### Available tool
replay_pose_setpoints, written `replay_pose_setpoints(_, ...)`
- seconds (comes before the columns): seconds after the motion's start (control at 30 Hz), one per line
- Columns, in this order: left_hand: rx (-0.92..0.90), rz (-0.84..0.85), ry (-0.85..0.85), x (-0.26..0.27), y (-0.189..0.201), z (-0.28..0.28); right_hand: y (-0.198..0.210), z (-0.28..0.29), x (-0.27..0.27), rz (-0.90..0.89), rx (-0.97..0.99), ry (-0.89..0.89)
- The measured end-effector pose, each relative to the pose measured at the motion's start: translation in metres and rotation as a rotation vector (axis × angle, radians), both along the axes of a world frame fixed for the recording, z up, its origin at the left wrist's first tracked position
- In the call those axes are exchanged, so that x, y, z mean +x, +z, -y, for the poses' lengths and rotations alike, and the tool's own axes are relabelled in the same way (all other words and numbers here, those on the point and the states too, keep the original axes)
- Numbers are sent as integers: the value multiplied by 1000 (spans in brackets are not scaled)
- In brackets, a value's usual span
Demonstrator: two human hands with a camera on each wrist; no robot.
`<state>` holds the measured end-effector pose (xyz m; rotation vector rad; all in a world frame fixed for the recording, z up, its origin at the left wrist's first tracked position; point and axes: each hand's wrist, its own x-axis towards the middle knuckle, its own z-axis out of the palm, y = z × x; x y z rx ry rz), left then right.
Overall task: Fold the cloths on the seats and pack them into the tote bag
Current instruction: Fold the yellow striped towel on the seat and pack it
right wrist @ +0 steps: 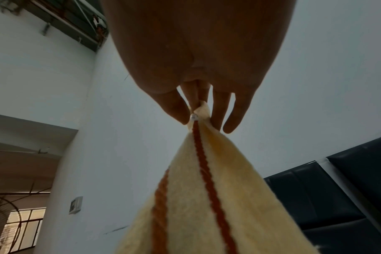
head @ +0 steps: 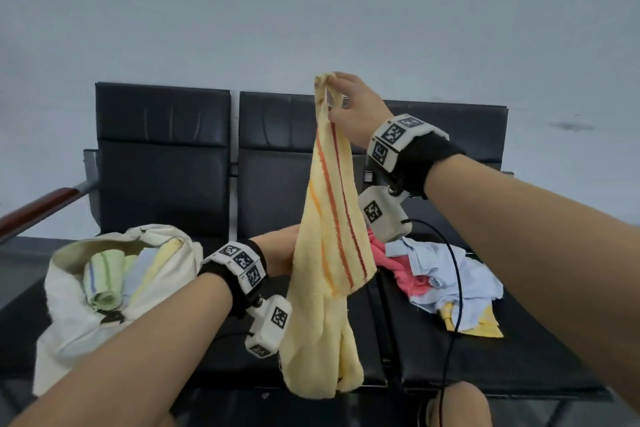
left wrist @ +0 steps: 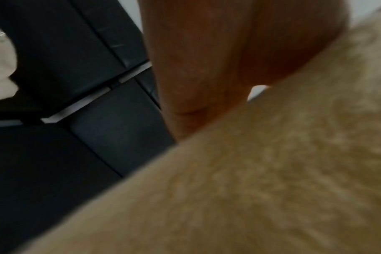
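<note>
Cloth held up above the seats.
Right hand pinches its top corner; left hand sits behind it, grip unclear; tote bag left.

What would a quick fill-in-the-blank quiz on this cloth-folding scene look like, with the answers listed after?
1. The right hand pinches the top corner of the ____ cloth.
2. The tote bag sits on the ____ seat.
3. The unfolded pile lies on the ____ seat.
4. The held cloth's stripes are orange and ____.

Answers: yellow; left; right; red
</note>
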<state>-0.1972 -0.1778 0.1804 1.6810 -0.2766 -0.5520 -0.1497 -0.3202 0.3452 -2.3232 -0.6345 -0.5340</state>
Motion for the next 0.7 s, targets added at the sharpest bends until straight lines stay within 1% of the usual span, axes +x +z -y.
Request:
replay_pose_setpoints(0.07, 4, 28, -64, -1, -4, 1, -6, -1, 2, -13, -56, 12)
replay_pose_setpoints(0.1, 11, 61, -36, 1, -6, 2, -10, 0, 3, -28, -87, 10)
replay_pose_setpoints(0.2, 92, 218, 177, 9, -10, 6, -23, 1, 6, -95, -175, 2)
replay_pose_setpoints(0.27, 73, 274, 305, 14, -10, 9, -35, 5, 8, -170, -236, 1)
replay_pose_setpoints(0.37, -93, 224, 484, 14, -4, 8, -57, 16, 6, -296, -359, -47)
replay_pose_setpoints(0.43, -118, 215, 563, 16, 0, 4, -74, 26, -1, -359, -310, -131)
replay_pose_setpoints(0.5, -115, 199, 588, 20, 2, 1, -96, 38, -5, -494, -210, -152)
replay_pose_setpoints(0.57, -145, 151, 575, 21, 4, -1, -124, 49, -8, -751, -191, -77)
replay_pose_setpoints(0.63, -205, 113, 523, 18, 10, -3, -154, 56, -10, -986, -199, -29)
replay_pose_setpoints(0.67, -234, 112, 492, 16, 14, -2, -169, 58, -10, -1036, -194, -29)
replay_pose_setpoints(0.7, -251, 121, 468, 13, 18, -1, -183, 58, -8, -1030, -173, -46)
